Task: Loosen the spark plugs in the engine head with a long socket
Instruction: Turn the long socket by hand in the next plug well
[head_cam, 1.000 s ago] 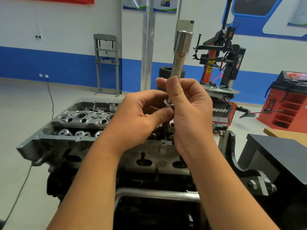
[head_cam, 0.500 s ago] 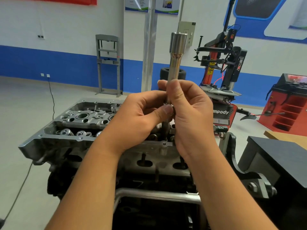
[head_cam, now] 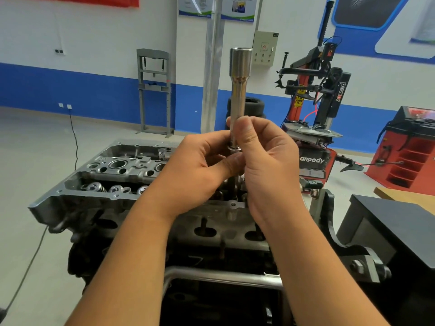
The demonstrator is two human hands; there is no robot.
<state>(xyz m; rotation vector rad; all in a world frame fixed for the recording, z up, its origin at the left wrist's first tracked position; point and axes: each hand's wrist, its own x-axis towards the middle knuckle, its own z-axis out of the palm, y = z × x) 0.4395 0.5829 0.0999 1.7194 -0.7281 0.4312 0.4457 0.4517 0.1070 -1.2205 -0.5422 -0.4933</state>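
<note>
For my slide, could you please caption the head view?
Both hands, left hand and right hand, hold the long socket upright above the engine head.

Tire changer [head_cam: 315,95]: "power" on arm, "anpody" below.

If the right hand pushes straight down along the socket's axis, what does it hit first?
Probably the engine head: the long socket, gripped by right hand and left hand, stands above it. Depth is unclear.

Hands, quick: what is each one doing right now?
Left hand: fingers curled, pinching the lower end of the long socket.
Right hand: gripping the long socket's shaft, held upright above the engine head.
</note>
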